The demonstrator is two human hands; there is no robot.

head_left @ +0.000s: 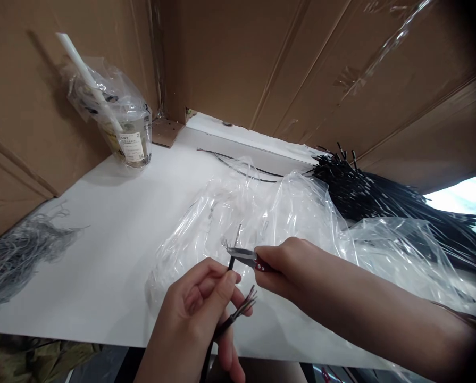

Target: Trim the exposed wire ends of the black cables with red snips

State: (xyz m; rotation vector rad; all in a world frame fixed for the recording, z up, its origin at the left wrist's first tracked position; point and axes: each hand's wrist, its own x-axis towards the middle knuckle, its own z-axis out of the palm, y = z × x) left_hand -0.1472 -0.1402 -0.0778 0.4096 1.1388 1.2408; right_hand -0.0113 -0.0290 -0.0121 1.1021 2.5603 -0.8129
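My left hand (206, 306) pinches a black cable (231, 263) between thumb and fingers, its stripped end pointing up. Another black cable end (238, 314), with several thin bare-looking strands fanned out at its tip, passes through the lower fingers of the same hand. My right hand (280, 266) is closed on diagonal cutters (243, 256) with red handles. The cutters' jaws meet the upper cable just above my left fingertips, where fine loose strands (225, 244) stick out to the left. Most of the handles is hidden inside my right hand.
Crumpled clear plastic (198, 229) covers the middle of the white table (102, 255). A large bundle of black cables (373, 197) lies at the right. Grey strand scraps (18, 260) are heaped at the left. A bagged drink cup (132, 141) stands near the cardboard walls (230, 53).
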